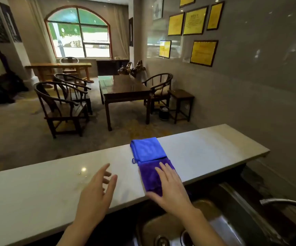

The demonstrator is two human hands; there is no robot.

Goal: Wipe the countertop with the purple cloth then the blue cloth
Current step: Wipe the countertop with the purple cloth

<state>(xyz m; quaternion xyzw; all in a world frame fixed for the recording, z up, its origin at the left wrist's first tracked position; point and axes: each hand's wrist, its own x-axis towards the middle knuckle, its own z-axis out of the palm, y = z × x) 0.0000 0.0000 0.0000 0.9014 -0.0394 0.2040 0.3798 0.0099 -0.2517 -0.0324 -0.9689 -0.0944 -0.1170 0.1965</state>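
A folded purple cloth (pixel 149 176) lies on the pale stone countertop (pixel 37 196), near its front edge. A folded blue cloth (pixel 147 150) lies just behind it, overlapping its far edge. My right hand (pixel 170 185) rests flat on the purple cloth's right side, fingers spread, thumb at the cloth's near edge. My left hand (pixel 95 190) hovers over the bare counter to the left of the cloths, fingers apart, holding nothing.
A steel sink (pixel 188 226) sits below the counter's front edge, with a faucet (pixel 285 203) at the right. Beyond the counter are a dark wooden table (pixel 124 87), chairs (pixel 62 107) and a tiled wall (pixel 250 86) on the right.
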